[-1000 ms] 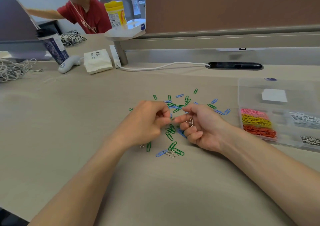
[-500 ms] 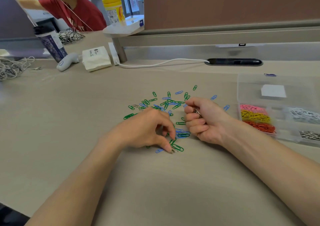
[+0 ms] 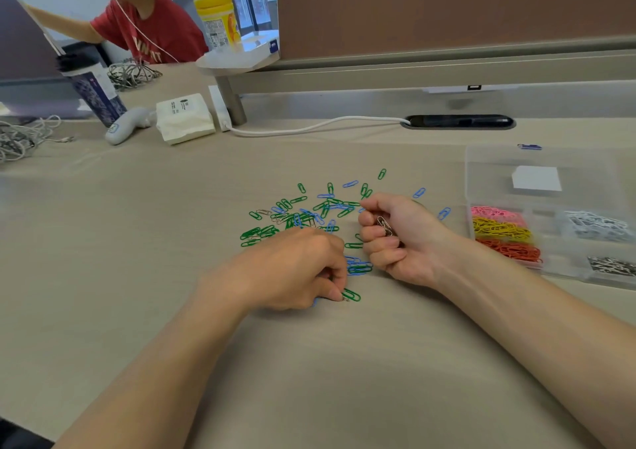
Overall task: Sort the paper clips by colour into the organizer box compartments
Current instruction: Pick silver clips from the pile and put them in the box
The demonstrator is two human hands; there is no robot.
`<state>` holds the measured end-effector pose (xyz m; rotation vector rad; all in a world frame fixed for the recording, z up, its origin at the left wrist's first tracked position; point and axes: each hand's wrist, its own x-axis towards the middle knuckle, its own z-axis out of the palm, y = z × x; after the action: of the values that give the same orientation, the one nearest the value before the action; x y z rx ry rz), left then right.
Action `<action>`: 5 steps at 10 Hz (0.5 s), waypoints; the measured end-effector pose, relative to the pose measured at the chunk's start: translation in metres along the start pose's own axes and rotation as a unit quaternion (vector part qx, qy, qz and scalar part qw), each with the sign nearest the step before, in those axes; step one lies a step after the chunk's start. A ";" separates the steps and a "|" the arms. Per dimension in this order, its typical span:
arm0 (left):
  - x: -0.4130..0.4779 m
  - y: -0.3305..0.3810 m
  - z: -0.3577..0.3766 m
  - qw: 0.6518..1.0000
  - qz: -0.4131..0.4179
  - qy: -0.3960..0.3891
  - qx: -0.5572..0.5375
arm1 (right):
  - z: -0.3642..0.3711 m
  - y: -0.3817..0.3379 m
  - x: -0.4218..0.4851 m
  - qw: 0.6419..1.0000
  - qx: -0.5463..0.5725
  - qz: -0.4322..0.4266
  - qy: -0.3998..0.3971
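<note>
The left hand [image 3: 292, 269] is pinching a silver clip [image 3: 345, 299] at the middle of the desk [image 3: 137, 242], while the right hand [image 3: 399, 238] is clenching a bunch of silver clips [image 3: 385, 226]. Loose green and blue paper clips [image 3: 309, 218] are lying just behind both hands, and the organizer box [image 3: 481, 173] is sitting at the right edge.

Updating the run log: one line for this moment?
left hand: fingertip on silver clip, pile's near edge | right hand: grips silver clips | organizer box: partly filled | loose clips: green, blue, silver
</note>
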<state>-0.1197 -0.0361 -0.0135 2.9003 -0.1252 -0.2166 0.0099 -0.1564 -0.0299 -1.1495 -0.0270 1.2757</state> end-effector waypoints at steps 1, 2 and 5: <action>0.000 0.005 0.000 0.999 0.004 -0.003 0.033 | -0.001 0.001 0.000 1.000 -0.004 -0.003 -0.001; 0.000 0.007 0.001 0.999 0.003 -0.007 0.040 | 0.000 0.001 0.000 1.000 -0.006 -0.005 -0.002; 0.003 -0.003 0.004 0.995 0.015 0.091 -0.028 | 0.001 -0.001 -0.001 1.000 0.002 -0.004 0.007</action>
<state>-0.1167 -0.0344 -0.0181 2.8423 -0.1300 0.0493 0.0098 -0.1565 -0.0285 -1.1534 -0.0183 1.2593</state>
